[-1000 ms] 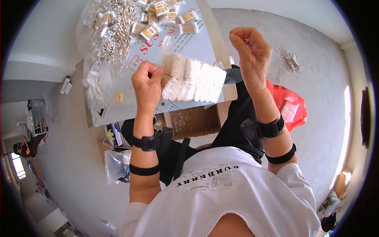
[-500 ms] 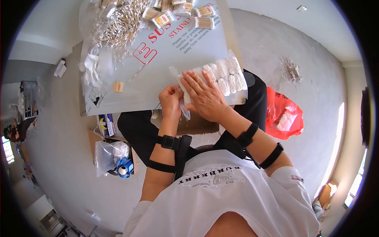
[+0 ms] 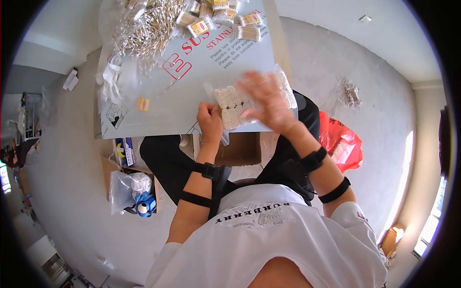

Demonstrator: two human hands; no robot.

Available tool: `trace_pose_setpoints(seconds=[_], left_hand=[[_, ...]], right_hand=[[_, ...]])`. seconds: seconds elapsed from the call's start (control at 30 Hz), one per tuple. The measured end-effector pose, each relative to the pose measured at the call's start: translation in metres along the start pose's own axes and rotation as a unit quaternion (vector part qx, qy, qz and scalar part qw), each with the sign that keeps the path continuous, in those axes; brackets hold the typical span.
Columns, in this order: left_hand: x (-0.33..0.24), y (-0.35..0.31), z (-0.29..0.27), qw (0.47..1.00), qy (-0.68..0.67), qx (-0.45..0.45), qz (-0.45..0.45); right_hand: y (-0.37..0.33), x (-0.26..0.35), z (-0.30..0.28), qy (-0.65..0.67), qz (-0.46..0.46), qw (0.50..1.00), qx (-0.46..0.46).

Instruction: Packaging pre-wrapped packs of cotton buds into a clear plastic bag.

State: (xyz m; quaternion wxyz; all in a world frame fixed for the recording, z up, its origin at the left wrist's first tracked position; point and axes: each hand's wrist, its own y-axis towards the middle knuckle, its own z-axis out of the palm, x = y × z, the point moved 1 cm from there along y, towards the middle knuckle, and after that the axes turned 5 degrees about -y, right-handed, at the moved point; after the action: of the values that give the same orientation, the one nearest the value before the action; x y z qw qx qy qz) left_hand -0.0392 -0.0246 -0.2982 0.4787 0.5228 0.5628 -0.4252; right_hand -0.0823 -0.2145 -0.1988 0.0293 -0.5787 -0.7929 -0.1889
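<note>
A clear plastic bag point(image 3: 234, 115) filled with rows of white cotton swab packs lies flat near the table's front edge. My left hand point(image 3: 210, 124) pinches the bag's left end, fingers closed on the plastic. Over the bag's middle, my right hand point(image 3: 270, 102) is smeared by motion, with its fingers spread and nothing in them. Whether its palm touches the packs I cannot tell. A single cotton swab point(image 3: 170, 86) and a small yellow label point(image 3: 143, 104) lie to the left of the bag.
A heap of loose cotton swabs point(image 3: 153, 33) and several labelled swab packs point(image 3: 200, 27) cover the table's far side. Below the front edge stands an open cardboard box point(image 3: 238, 151). A red plastic bag point(image 3: 342, 144) and a swab pile point(image 3: 349, 92) lie on the floor at right.
My right hand has lifted from lying flat on the bag and moved right with its fingers spreading, uncovering packs at the left end. My left hand stays at the bag's left end.
</note>
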Motion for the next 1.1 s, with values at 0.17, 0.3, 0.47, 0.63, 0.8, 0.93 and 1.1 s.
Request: trace_pose_setpoints(seconds=[0.17,0.3,0.47,0.63,0.8,0.93,1.1], left_hand=[[0.003,-0.011,0.023,0.998,-0.008,-0.039,0.044],[0.001,-0.004,0.022,0.997,0.006,-0.066,0.040],[0.001,0.018,0.010,1.000,-0.013,0.023,0.012],[0.000,0.022,0.007,0.999,-0.034,0.025,0.029],[0.006,0.025,-0.002,0.999,-0.016,0.032,0.033],[0.006,0.025,-0.001,0.998,-0.017,0.048,0.030],[-0.015,0.026,0.007,0.996,0.013,0.061,0.070]], right_hand=[[-0.051,-0.062,0.013,0.470,0.313,0.812,-0.147],[-0.060,-0.039,0.012,0.517,0.336,0.780,-0.108],[-0.057,-0.056,-0.006,0.539,0.388,0.730,-0.164],[-0.060,-0.056,0.028,0.495,0.348,0.793,-0.065],[0.003,-0.029,-0.024,-0.089,0.131,0.984,-0.078],[0.019,-0.017,0.000,-0.135,-0.004,0.989,0.059],[0.012,-0.022,0.013,-0.126,0.127,0.982,0.057]])
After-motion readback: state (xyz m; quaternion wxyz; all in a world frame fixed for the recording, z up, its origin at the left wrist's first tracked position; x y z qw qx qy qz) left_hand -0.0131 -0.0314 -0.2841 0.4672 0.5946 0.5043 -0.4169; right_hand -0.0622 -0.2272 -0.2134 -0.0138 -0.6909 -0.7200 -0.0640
